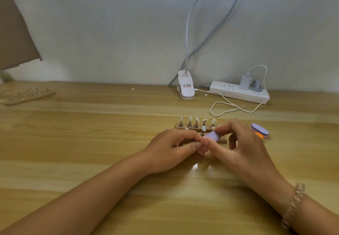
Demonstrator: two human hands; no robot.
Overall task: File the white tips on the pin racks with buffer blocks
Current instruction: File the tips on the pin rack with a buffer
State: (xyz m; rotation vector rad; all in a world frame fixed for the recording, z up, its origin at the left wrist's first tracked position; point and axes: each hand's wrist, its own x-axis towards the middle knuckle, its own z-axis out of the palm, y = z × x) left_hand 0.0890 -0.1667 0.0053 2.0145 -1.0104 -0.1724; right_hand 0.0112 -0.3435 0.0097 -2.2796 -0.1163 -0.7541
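Your right hand point(244, 143) pinches the likely light, spongy buffer block point(212, 136) edgewise; what your curled left hand point(170, 148) holds by the fragile-looking white tips point(203, 128) is hidden.

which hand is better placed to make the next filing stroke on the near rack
Right: the right hand pinches the lilac buffer block over the near rack; the left hand holds no block.
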